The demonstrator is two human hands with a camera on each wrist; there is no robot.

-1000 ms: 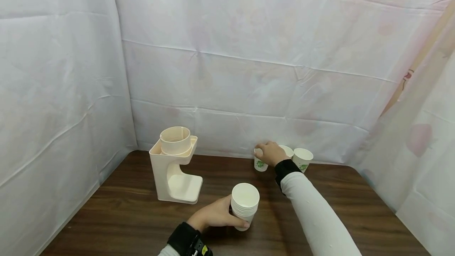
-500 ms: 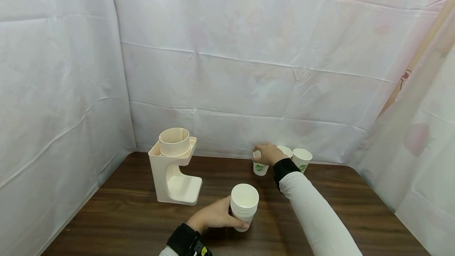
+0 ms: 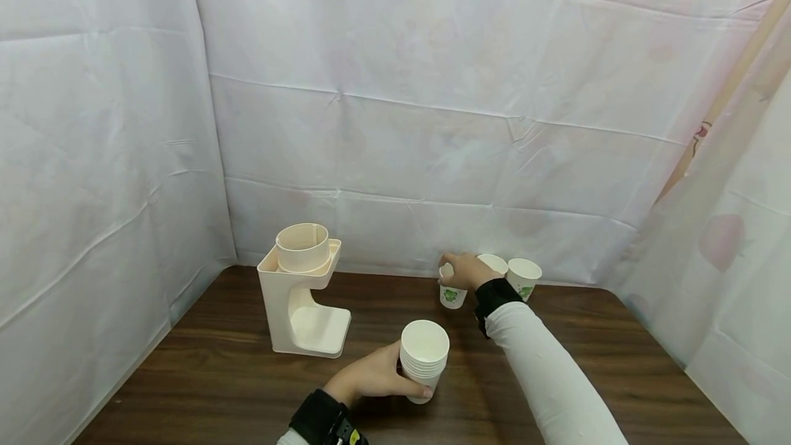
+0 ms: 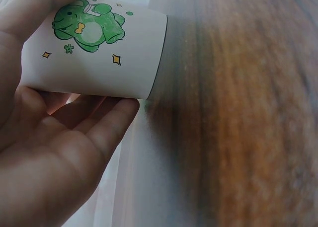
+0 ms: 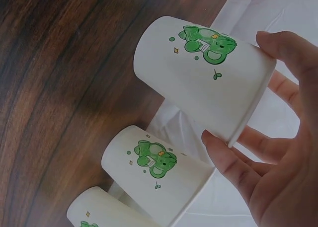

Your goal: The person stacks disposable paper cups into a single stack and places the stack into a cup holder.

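Observation:
My left hand [image 3: 377,371] grips a stack of several white paper cups [image 3: 423,362], mouths up, at the near middle of the table. In the left wrist view the curled fingers lie round the cup wall [image 4: 104,70], printed with a green cartoon animal. Farther back, my right hand [image 3: 467,272] pinches a single paper cup [image 3: 453,297] by its rim, at the left of a row. The right wrist view shows this cup [image 5: 198,73] upright, with thumb and fingers at the rim. Two like cups stand beside it, a middle one [image 5: 154,172] and a right one [image 3: 524,276].
A cream stand [image 3: 290,307] with a round holder [image 3: 303,247] on top stands left of the stack. White cloth [image 3: 395,122] hangs behind the brown wooden table [image 3: 216,390] and along its sides.
My right hand and its cup have come slightly lower in the head view, a little nearer to me. My left hand and the stack stay in place.

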